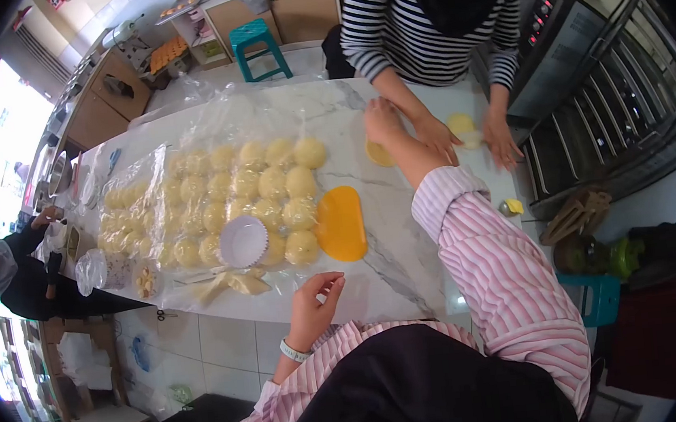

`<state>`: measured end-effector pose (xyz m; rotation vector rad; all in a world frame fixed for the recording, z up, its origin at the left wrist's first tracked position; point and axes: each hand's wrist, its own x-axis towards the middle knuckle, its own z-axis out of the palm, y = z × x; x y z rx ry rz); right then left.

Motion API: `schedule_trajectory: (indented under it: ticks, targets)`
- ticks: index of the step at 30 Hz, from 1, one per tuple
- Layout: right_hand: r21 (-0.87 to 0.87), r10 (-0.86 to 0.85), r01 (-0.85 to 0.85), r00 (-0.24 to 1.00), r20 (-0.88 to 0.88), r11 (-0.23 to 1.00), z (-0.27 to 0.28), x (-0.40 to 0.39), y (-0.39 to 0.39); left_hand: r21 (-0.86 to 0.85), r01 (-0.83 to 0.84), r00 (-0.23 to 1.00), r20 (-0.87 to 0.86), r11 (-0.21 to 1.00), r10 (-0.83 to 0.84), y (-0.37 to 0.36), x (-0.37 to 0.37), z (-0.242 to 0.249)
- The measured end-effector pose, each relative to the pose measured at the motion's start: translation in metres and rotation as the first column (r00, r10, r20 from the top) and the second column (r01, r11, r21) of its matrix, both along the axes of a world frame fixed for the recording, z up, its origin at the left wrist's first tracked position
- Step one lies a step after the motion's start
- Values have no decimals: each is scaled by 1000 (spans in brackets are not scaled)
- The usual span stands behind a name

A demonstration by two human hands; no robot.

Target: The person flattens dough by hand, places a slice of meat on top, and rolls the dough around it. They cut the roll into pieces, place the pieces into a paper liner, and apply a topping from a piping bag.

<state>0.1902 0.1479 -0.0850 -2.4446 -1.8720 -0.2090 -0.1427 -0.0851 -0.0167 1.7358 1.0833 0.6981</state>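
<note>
- Dough disc [380,155]: on the marble table [401,229], at the far side, partly covered by the right hand
- Right hand [382,120]: arm stretched across, back of hand up, fingertips hidden; can't tell if spread, pinching or pressing
- Left hand [314,304]: near table edge, fingers loosely curled, thumb close to index, nothing seen held; can't tell if tips meet
- Handling, my guess: disc light, soft, floppy, maybe tacky; would stretch or tear if lifted by one point
- Best hold: flat fingers under the rim, both sides, or palm beneath; no hard pinching
- Dough balls [300,180]: rows left of the disc, mostly under clear plastic sheet [239,111]; look soft, likely dent easily, so cup from the sides low down
- Orange scraper [341,224]: flat beside the balls, probably stiff, grab by the edge
- White fluted cup [243,242]: sits over the balls, looks thin and crushable, lift by rim lightly
- Co-worker's hand [438,136]: just beside wearer's right forearm, pale dough pieces [461,124] near it
</note>
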Motion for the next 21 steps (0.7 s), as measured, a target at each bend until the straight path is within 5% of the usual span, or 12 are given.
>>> schedule_trajectory:
  ticks: [1, 4, 10, 13, 17, 21]
  targets:
    - [-78, -134, 135, 991, 12, 988, 2, -1, 6, 7, -2, 1000, -21, 1000, 2, 3, -5, 4]
    - [-386, 51, -50, 999, -10, 921, 19, 6, 13, -12, -51, 998, -37, 999, 50, 11, -25, 3]
    - [294, -94, 67, 993, 77, 953, -2, 0, -8, -7, -81, 995, 48, 997, 82, 39, -41, -9]
    - [221, 40, 32, 948, -315, 975, 4, 3, -21, 8, -43, 993, 112, 999, 42, 52, -31, -5]
    - [218, 153, -62, 889, -432, 974, 19, 14, -61, 34, 107, 979, 173, 994, -111, 68, -2, 3]
    - [271, 262, -134, 816, -516, 953, 47, 6, -100, 267, 115, 973, 162, 957, -162, 86, 40, 18]
